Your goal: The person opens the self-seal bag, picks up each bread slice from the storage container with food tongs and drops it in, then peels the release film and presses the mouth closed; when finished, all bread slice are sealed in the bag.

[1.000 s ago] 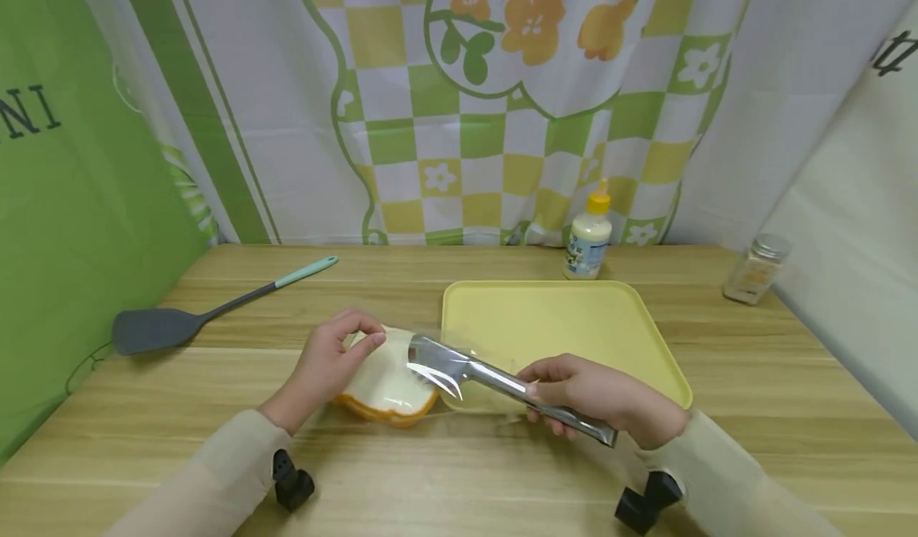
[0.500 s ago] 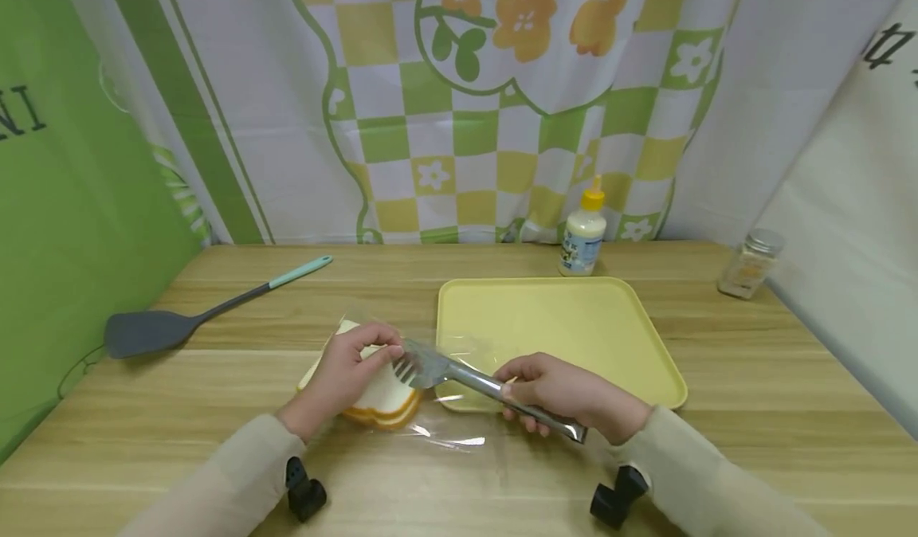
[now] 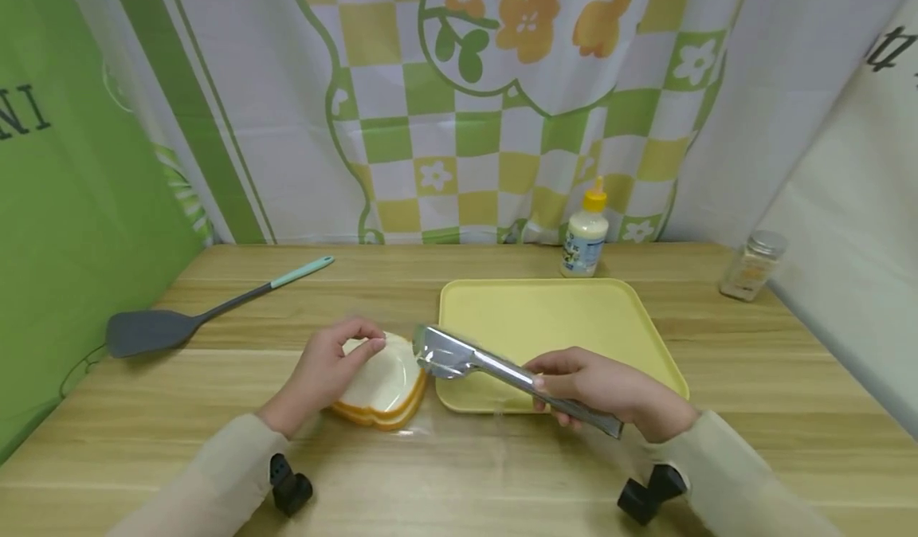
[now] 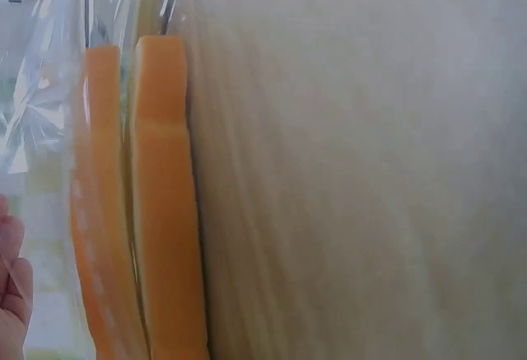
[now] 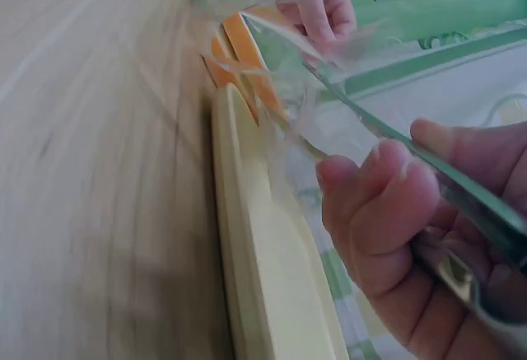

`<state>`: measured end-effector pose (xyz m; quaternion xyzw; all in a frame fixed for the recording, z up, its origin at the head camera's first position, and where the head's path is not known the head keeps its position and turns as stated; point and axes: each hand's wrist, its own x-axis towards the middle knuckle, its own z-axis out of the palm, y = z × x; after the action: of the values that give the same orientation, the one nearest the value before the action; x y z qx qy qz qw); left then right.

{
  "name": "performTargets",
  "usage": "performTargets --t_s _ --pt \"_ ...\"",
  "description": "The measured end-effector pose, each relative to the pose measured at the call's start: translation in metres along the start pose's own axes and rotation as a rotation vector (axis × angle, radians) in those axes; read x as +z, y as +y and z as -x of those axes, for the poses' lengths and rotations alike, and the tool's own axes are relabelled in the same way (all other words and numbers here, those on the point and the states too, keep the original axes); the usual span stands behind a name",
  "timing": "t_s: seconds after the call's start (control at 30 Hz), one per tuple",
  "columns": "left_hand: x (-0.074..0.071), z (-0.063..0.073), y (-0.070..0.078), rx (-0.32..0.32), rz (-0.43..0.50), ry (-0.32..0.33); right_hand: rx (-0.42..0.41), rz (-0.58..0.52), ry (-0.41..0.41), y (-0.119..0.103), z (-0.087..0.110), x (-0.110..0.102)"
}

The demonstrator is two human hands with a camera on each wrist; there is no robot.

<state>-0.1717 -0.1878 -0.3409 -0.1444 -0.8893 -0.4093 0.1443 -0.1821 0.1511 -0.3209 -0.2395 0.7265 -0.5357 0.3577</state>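
Two slices of bread (image 3: 383, 378) with orange-brown crusts lie stacked on the table, with clear plastic film (image 4: 41, 72) over and around them. My left hand (image 3: 333, 370) is at their left side, its thumb and finger pinching the film above the top slice. My right hand (image 3: 598, 386) grips metal food tongs (image 3: 502, 368) by the handle. The head of the tongs is at the right edge of the bread, over the tray's left rim. Film surrounds the tong tips in the right wrist view, where the two arms (image 5: 375, 121) stand apart. Whether they touch bread, I cannot tell.
A yellow tray (image 3: 545, 306) lies right of the bread, partly under the right hand. Behind it stands a squeeze bottle (image 3: 584, 238) with a yellow cap. At right is a spice jar (image 3: 753, 266). A spatula (image 3: 215, 310) lies at left. Fabric (image 3: 459, 139) hangs along the back.
Both hands shifted right, then left, and back apart: in the last half second the left hand went left and the right hand with the tongs went right. The plastic film moved with them.
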Motion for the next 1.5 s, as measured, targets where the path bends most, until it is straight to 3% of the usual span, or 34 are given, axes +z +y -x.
performTargets --t_s 0.17,0.47,0.87,1.1,1.3,1.4,1.5 --pt "-0.006 -0.002 -0.004 -0.016 -0.003 0.040 -0.058 0.007 -0.028 0.003 0.018 -0.013" --pt "-0.009 -0.005 -0.011 0.011 0.015 0.114 -0.172 -0.022 -0.046 0.013 0.042 -0.035" --pt "-0.013 -0.003 -0.015 -0.022 0.019 0.192 -0.166 -0.089 0.051 0.038 0.081 -0.072" --pt "-0.013 -0.002 -0.014 -0.045 0.060 0.206 -0.170 -0.082 0.137 0.056 0.099 -0.085" --pt "-0.014 -0.001 -0.014 -0.070 0.092 0.225 -0.153 -0.163 0.226 0.071 0.111 -0.093" --pt "-0.014 0.000 -0.015 -0.075 0.094 0.236 -0.127 -0.187 0.312 0.077 0.118 -0.095" --pt "-0.014 0.001 -0.017 -0.081 0.087 0.243 -0.043 -0.109 0.467 0.082 0.123 -0.096"
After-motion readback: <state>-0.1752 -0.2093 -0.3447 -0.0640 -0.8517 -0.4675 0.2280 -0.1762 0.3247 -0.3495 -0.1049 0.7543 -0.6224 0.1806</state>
